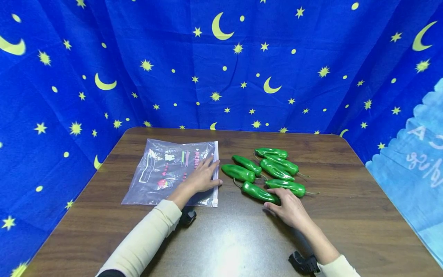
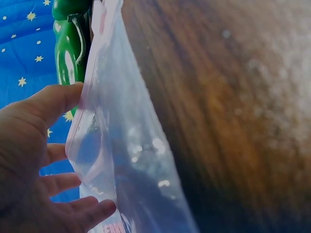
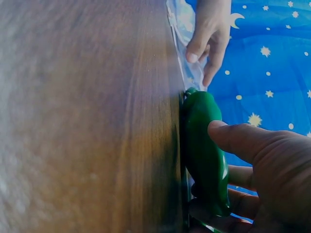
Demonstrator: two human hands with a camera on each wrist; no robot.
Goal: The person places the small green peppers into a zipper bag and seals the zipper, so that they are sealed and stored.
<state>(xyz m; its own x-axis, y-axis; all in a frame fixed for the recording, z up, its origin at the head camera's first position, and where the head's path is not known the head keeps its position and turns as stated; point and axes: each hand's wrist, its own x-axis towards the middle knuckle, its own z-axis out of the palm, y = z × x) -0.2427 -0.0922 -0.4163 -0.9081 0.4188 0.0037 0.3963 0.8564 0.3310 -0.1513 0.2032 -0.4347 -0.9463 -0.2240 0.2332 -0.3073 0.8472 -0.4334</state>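
Note:
A clear zip bag [image 1: 162,157] with pink print lies flat at the left of the table, its white zip edge facing right. My left hand [image 1: 200,177] rests on the bag with its fingers spread, the thumb and fingertips at the zip edge. Several shiny green chili peppers [image 1: 238,173] with thin stems lie in a loose cluster right of the bag. On the nearest green chili pepper [image 3: 201,141], still lying on the table, my right hand [image 1: 290,207] has its thumb on one side and its fingers on the other. Its far fingers are partly hidden in the right wrist view.
The brown wooden table [image 1: 228,238] reflects a bright glare near its front. A blue curtain [image 1: 207,77] with yellow moons and stars stands behind and at the sides. Light-blue cloth [image 1: 422,154] hangs at the right. Black wrist devices [image 1: 304,263] sit under both forearms.

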